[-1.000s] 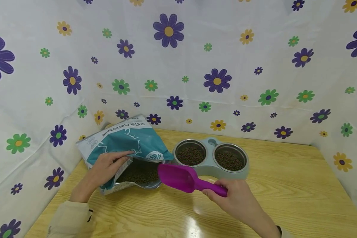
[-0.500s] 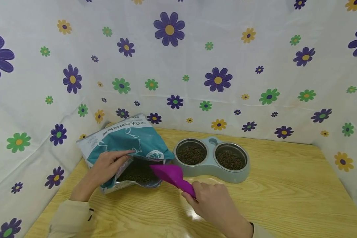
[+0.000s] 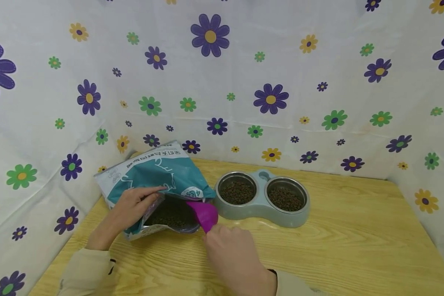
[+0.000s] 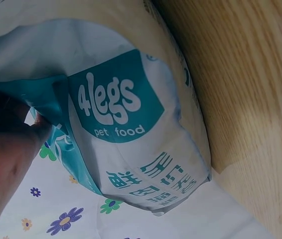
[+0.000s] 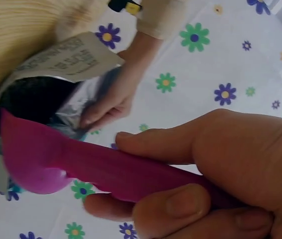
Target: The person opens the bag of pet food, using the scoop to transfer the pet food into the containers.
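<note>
A teal and white pet food bag [image 3: 170, 166] lies on its side at the left, its mouth toward me and brown kibble [image 3: 166, 220] inside. My left hand [image 3: 131, 207] grips the upper edge of that mouth, holding it raised; the left wrist view shows the bag's printed side [image 4: 126, 114]. In my right hand [image 3: 237, 255] is the handle of a magenta scoop [image 3: 207, 216], fingers curled round it. The scoop's front edge is at the right side of the bag's mouth. In the right wrist view the scoop [image 5: 41, 159] shows its rounded back, so its inside is hidden.
A light blue double feeder [image 3: 259, 207] stands right of the bag. Its two steel bowls, the left bowl [image 3: 219, 189] and the right bowl [image 3: 306, 193], hold brown kibble. The wooden table [image 3: 355, 234] meets a white flower-print cloth [image 3: 237, 74] behind and at both sides.
My right hand has moved left and toward me, turning the scoop so its tip goes from beside the bag to its mouth. My left hand and the bag stay where they were.
</note>
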`<state>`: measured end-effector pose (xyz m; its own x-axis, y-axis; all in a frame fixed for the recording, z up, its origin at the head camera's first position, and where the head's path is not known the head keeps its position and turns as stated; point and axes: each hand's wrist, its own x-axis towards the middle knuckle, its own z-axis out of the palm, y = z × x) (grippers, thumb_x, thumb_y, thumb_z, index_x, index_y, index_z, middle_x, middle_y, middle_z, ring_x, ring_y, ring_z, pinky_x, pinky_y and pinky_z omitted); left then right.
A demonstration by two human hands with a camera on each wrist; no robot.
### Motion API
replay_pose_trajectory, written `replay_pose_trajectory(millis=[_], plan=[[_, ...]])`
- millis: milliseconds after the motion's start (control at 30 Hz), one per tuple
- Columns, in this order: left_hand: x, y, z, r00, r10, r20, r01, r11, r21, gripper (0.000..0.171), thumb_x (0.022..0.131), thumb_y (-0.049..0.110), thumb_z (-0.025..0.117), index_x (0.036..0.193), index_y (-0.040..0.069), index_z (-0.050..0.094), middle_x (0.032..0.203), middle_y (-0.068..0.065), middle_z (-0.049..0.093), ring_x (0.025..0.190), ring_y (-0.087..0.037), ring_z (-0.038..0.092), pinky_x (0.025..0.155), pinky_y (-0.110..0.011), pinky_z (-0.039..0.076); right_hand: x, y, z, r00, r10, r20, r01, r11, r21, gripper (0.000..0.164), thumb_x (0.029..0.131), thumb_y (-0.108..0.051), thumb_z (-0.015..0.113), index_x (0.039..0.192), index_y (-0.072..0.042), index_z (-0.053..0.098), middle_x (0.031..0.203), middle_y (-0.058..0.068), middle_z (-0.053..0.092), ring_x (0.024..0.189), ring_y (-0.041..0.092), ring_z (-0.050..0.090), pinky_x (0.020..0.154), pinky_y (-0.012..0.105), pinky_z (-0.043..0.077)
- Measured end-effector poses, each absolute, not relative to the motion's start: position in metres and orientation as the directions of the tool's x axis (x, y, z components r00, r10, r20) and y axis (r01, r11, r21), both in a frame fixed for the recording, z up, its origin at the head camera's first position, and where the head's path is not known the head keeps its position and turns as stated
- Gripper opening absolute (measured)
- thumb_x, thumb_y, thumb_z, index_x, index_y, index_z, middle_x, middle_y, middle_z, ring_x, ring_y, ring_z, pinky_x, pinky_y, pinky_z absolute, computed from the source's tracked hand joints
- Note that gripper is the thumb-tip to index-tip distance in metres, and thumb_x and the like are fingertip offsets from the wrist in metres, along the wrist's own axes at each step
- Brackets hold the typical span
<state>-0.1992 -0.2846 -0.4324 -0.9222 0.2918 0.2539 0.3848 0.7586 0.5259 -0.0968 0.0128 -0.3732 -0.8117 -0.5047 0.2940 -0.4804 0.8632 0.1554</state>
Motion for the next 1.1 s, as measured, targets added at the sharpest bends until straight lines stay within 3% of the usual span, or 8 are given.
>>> replay_pose_trajectory(millis=[100,200,333,467,600,733,833,1100], plan=[[-0.2,-0.285,-0.433,-0.921,0.292,0.257,0.387,0.759,0.523,0.03,0.108,0.018,0.053,0.132,0.017,0.071,0.067,0.008,0.05,0.055,-0.003,0.039,0.055,-0.026,0.035,-0.101,0.004,-0.366,-0.835,-0.492,0.244,-0.484,0.87,0.099,0.031,0.09,-0.021,0.072,0.061,-0.017,0.062,0.059,-0.003,0.055,0.048,0.013,0.05,0.039,0.03,0.038],[-0.2,-0.285,-0.434,-0.919,0.293,0.265,0.392,0.758,0.522,0.03,0.107,0.018,0.054,0.132,0.017,0.072,0.068,0.009,0.052,0.055,-0.003,0.039,0.054,-0.026,0.035,-0.108,-0.001,-0.363,-0.872,-0.45,0.192,-0.459,0.888,-0.007,0.033,0.092,-0.03,0.072,0.064,-0.015,0.064,0.06,-0.001,0.056,0.05,0.015,0.052,0.04,0.03,0.039],[-0.2,-0.285,-0.434,-0.919,0.288,0.268,0.39,0.759,0.522,0.03,0.107,0.018,0.053,0.132,0.016,0.072,0.077,0.007,0.064,0.054,-0.003,0.039,0.054,-0.026,0.035,-0.124,0.003,-0.364,-0.919,-0.378,0.11,-0.393,0.888,-0.237,0.039,0.094,-0.038,0.072,0.069,-0.009,0.066,0.063,0.004,0.058,0.053,0.018,0.055,0.043,0.03,0.042],[-0.2,-0.287,-0.433,-0.924,0.282,0.26,0.38,0.761,0.525,0.031,0.108,0.019,0.053,0.132,0.016,0.071,0.08,0.006,0.067,0.053,-0.004,0.037,0.054,-0.026,0.035,-0.14,0.015,-0.369,-0.926,-0.376,0.04,-0.348,0.805,-0.48,0.052,0.097,-0.034,0.07,0.054,-0.013,0.048,0.053,-0.004,0.042,0.048,0.011,0.042,0.045,0.025,0.033],[-0.201,-0.288,-0.435,-0.925,0.282,0.255,0.378,0.763,0.525,0.031,0.108,0.019,0.053,0.132,0.017,0.071,0.066,0.008,0.051,0.051,-0.003,0.035,0.054,-0.026,0.035,-0.155,0.029,-0.38,-0.921,-0.388,-0.043,-0.271,0.715,-0.644,0.061,0.099,-0.036,0.066,0.05,-0.018,0.034,0.048,-0.009,0.025,0.044,0.008,0.026,0.045,0.024,0.023],[-0.202,-0.288,-0.437,-0.921,0.285,0.267,0.387,0.763,0.518,0.03,0.108,0.019,0.053,0.131,0.017,0.072,0.077,0.004,0.065,0.053,-0.003,0.036,0.054,-0.026,0.035,-0.168,0.041,-0.391,-0.905,-0.406,-0.124,-0.185,0.639,-0.747,0.055,0.101,-0.038,0.064,0.052,-0.013,0.053,0.047,-0.01,0.027,0.043,0.008,0.024,0.045,0.025,0.024],[-0.202,-0.288,-0.437,-0.918,0.287,0.274,0.391,0.767,0.509,0.03,0.107,0.018,0.054,0.131,0.017,0.072,0.094,0.001,0.074,0.055,-0.004,0.037,0.055,-0.026,0.035,-0.173,0.048,-0.4,-0.897,-0.407,-0.171,-0.121,0.599,-0.792,0.047,0.101,-0.041,0.063,0.065,-0.012,0.069,0.048,-0.01,0.031,0.042,0.008,0.03,0.045,0.025,0.029],[-0.202,-0.287,-0.436,-0.914,0.297,0.276,0.401,0.759,0.512,0.03,0.108,0.018,0.053,0.13,0.015,0.072,0.079,0.007,0.067,0.052,-0.003,0.035,0.053,-0.026,0.035,-0.17,0.06,-0.412,-0.882,-0.401,-0.249,0.023,0.49,-0.872,0.051,0.1,-0.05,0.062,0.064,-0.014,0.057,0.051,-0.006,0.037,0.038,0.008,0.026,0.038,0.023,0.025]])
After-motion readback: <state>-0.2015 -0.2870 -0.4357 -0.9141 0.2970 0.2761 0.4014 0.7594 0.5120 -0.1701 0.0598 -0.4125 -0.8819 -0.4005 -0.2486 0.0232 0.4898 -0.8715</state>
